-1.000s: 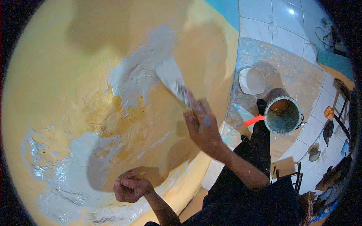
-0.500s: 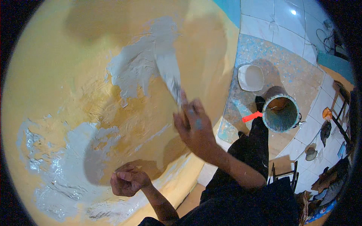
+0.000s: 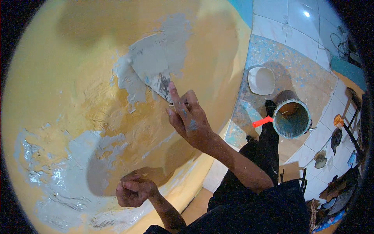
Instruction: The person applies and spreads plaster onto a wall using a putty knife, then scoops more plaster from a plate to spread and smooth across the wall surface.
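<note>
My right hand grips a putty knife, its index finger stretched along the tool. The wide blade of the putty knife, smeared with grey paste, lies against a yellow wall. It overlaps the upper patch of grey filler; the handle is mostly hidden in my palm. Lower left, my left hand is closed in a loose fist beside the wall, with no object showing in it. Next to that fist, a larger patch of wet, shiny filler spreads over the wall.
To the right, a bucket with a paint-crusted rim and a white square dish stand on a paint-spotted board. A red-orange handle is by the bucket. Dark clutter lies on white tiles at far right.
My right hand has moved left and slightly up with the putty knife. The blade has turned to lean further left over the upper filler. My left hand has barely moved.
</note>
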Action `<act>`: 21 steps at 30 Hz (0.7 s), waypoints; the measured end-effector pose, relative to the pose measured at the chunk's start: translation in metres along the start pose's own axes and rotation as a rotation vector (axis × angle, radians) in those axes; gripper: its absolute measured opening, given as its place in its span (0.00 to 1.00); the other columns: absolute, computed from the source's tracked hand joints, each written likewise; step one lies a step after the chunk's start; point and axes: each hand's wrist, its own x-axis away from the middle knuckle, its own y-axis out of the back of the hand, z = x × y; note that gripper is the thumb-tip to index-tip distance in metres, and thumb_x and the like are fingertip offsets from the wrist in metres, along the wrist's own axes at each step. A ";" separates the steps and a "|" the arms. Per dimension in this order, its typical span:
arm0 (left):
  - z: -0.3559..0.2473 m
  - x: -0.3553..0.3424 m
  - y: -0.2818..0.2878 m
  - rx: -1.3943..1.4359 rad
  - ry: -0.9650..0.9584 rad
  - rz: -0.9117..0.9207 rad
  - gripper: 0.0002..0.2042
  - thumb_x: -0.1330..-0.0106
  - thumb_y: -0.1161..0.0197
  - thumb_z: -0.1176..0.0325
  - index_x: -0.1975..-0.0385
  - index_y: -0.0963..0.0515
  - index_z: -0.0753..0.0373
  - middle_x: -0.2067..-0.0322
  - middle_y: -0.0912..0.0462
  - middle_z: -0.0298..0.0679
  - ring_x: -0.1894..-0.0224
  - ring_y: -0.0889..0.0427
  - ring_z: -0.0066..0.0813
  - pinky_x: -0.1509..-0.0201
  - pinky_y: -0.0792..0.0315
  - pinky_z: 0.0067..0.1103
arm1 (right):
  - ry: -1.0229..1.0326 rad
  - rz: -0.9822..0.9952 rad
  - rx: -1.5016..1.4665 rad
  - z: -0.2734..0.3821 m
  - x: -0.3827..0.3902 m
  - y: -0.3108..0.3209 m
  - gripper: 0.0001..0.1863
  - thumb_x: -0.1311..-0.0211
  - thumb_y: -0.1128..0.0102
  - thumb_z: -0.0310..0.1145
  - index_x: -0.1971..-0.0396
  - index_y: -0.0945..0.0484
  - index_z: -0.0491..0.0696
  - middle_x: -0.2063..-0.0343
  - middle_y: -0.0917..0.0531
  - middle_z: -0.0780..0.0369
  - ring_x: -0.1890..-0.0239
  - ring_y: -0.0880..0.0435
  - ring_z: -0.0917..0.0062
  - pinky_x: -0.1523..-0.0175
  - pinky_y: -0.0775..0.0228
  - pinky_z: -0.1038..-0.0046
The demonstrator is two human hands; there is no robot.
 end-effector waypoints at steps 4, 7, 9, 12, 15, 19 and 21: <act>-0.001 0.001 0.003 -0.012 0.038 0.014 0.09 0.30 0.50 0.76 0.55 0.40 0.69 0.87 0.29 0.42 0.89 0.32 0.30 0.87 0.30 0.24 | -0.089 0.090 0.055 -0.011 0.029 -0.006 0.36 0.41 0.38 0.22 0.33 0.41 0.37 0.70 0.33 0.58 0.70 0.32 0.69 0.67 0.33 0.70; 0.000 0.002 0.002 -0.004 0.007 0.007 0.09 0.30 0.50 0.76 0.54 0.40 0.69 0.87 0.28 0.43 0.89 0.32 0.30 0.87 0.31 0.24 | -0.076 0.132 0.088 -0.009 0.047 0.002 0.35 0.40 0.39 0.21 0.33 0.41 0.37 0.69 0.33 0.57 0.70 0.32 0.69 0.65 0.32 0.70; 0.001 0.002 0.002 0.036 0.000 0.015 0.10 0.30 0.50 0.76 0.54 0.40 0.69 0.87 0.28 0.43 0.90 0.32 0.30 0.87 0.31 0.24 | -0.052 0.065 0.046 -0.003 0.050 0.007 0.33 0.39 0.41 0.21 0.33 0.41 0.37 0.69 0.33 0.57 0.69 0.32 0.69 0.65 0.33 0.70; 0.001 0.002 0.004 -0.055 -0.047 0.015 0.10 0.30 0.50 0.76 0.53 0.41 0.69 0.87 0.28 0.43 0.89 0.32 0.30 0.87 0.32 0.24 | -0.010 -0.037 0.031 0.001 0.034 0.008 0.32 0.37 0.44 0.20 0.33 0.40 0.37 0.70 0.32 0.56 0.68 0.33 0.69 0.65 0.34 0.71; 0.001 0.002 0.007 -0.061 -0.046 0.048 0.11 0.30 0.50 0.76 0.52 0.41 0.69 0.87 0.28 0.43 0.89 0.31 0.30 0.88 0.32 0.24 | -0.006 -0.085 -0.005 -0.005 0.013 0.000 0.32 0.38 0.45 0.19 0.33 0.40 0.37 0.71 0.31 0.55 0.67 0.33 0.68 0.64 0.35 0.71; 0.000 0.003 0.005 -0.030 -0.021 0.025 0.11 0.29 0.52 0.76 0.51 0.41 0.67 0.87 0.29 0.42 0.89 0.33 0.29 0.88 0.31 0.24 | -0.024 0.010 -0.016 -0.003 0.024 -0.008 0.32 0.39 0.45 0.19 0.33 0.40 0.38 0.71 0.30 0.56 0.68 0.33 0.67 0.64 0.35 0.68; -0.001 0.002 0.004 0.010 -0.037 0.055 0.11 0.29 0.53 0.77 0.50 0.41 0.67 0.87 0.30 0.42 0.89 0.33 0.29 0.88 0.31 0.24 | -0.040 0.008 -0.011 0.010 0.048 -0.005 0.32 0.39 0.45 0.19 0.33 0.39 0.37 0.71 0.30 0.56 0.68 0.33 0.67 0.64 0.35 0.68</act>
